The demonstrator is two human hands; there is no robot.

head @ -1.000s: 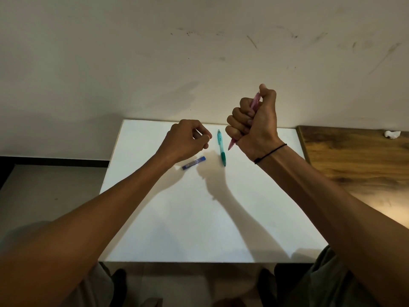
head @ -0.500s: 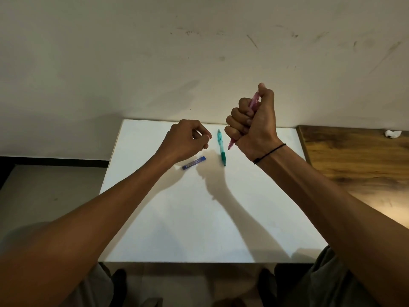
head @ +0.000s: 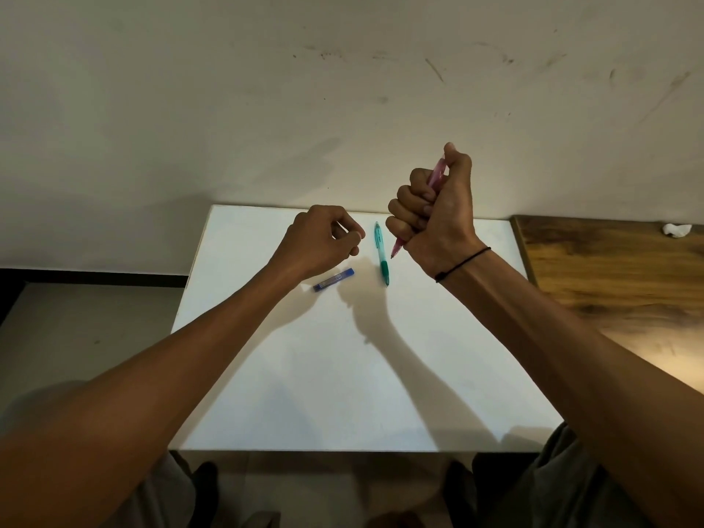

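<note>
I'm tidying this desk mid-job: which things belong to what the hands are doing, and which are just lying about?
In the job: pink translucent plastic pen, gripped in the right hand; left hand, fingers curled; probably the small blue plastic case beside it.
Lying about: teal plastic pen on the white table; crumpled white scrap on the wooden table.

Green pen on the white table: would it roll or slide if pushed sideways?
The green pen looks round-barrelled, so a sideways push would probably roll it on the smooth white table. It seems slim, stiff plastic, so likely light. Its darker grip end may be rubbery and less slippery.
</note>
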